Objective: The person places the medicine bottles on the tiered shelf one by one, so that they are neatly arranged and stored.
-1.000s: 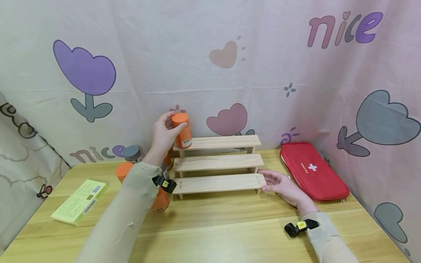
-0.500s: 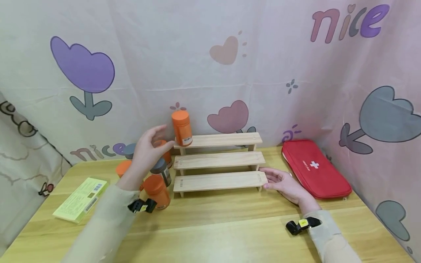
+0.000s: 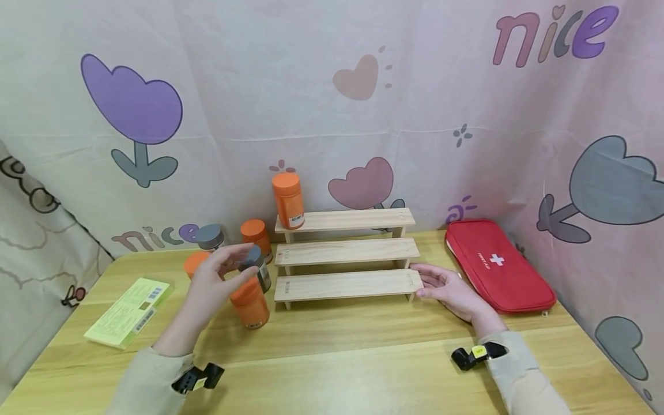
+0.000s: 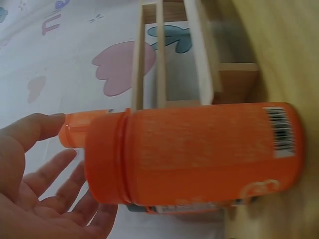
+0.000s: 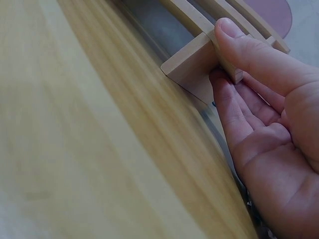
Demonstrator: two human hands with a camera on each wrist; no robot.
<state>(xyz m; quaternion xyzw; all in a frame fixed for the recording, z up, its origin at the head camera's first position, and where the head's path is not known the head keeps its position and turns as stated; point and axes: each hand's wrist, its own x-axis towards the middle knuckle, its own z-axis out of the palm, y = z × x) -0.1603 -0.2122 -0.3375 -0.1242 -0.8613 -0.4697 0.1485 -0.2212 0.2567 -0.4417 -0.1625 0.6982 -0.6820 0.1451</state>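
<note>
Above the tabletop (image 3: 358, 357), left hand (image 3: 215, 283) gapes; right (image 3: 449, 293) seemingly pinches rack (image 3: 346, 286).

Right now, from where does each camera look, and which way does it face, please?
Head: worn on the head, facing forward and down at the wooden stand; left hand, right hand and sleeves show.
Left wrist: on that wrist, facing a near orange bottle, the wooden stand beyond; only the left hand shows.
Right wrist: on that wrist, facing the wooden stand's end and the table; only the right hand shows.
Shared: head and right wrist both show the right hand holding the wooden stand's end.
</note>
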